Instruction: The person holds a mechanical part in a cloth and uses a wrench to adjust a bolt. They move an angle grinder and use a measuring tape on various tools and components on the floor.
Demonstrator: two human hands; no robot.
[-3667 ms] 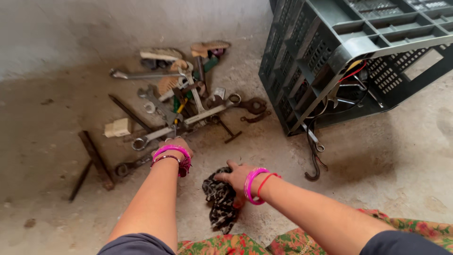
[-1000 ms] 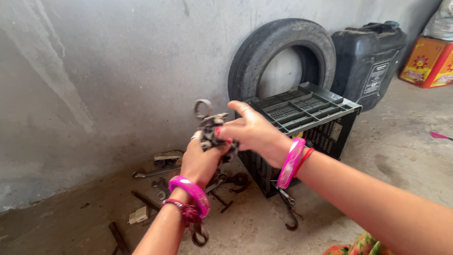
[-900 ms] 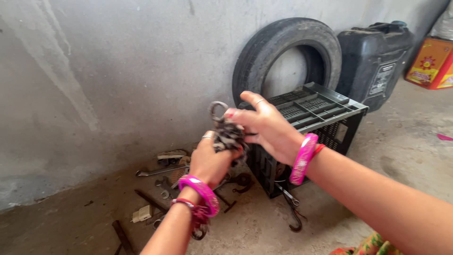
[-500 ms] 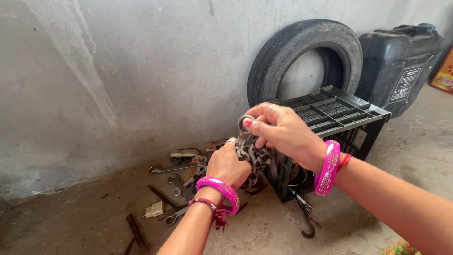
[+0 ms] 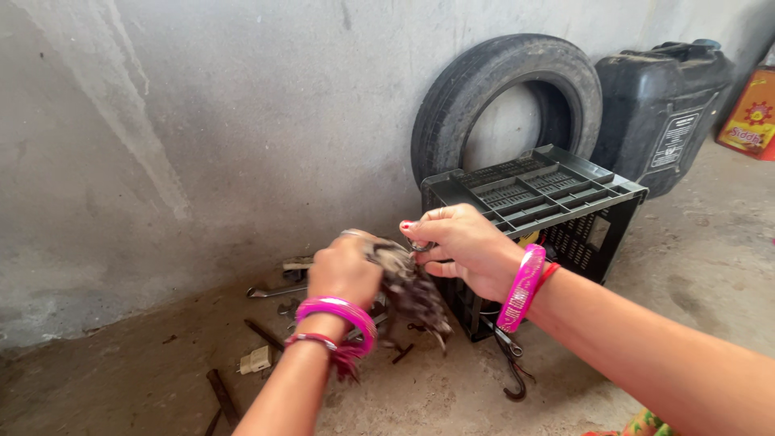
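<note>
**Up off the floor: rag and tool held between 2 hands**

Both hands are raised in front of the wall, well above the floor. The left hand (image 5: 345, 270) is clenched around a dark patterned rag (image 5: 412, 292), which bunches at the fist and hangs loose below it. The right hand (image 5: 462, 246) pinches a small metal tool (image 5: 420, 246) at the rag's upper end; only a ring-like end shows between thumb and fingers, so its kind cannot be told. The rag looks wrapped against that metal, and the 2 hands nearly touch.

Below them, wrenches (image 5: 278, 289) and other small metal pieces lie scattered on the concrete floor (image 5: 121, 379). A dark plastic crate (image 5: 537, 194) stands upside down just beside the right wrist, with pliers (image 5: 510, 367) lying at its foot. A tyre (image 5: 504, 101) leans on the wall behind the crate, and a black jerrycan (image 5: 666, 109) stands next to it.

As for risk, the right hand's hold is a fingertip pinch on smooth metal, so a hard rub from the left could probably twist the tool free and drop it among the wrenches. The rag's loose tail hangs near the crate's corner and might snag there. The left hand is blurred, which suggests quick motion, and a fast stroke could bring knuckles against the crate's edge.
</note>
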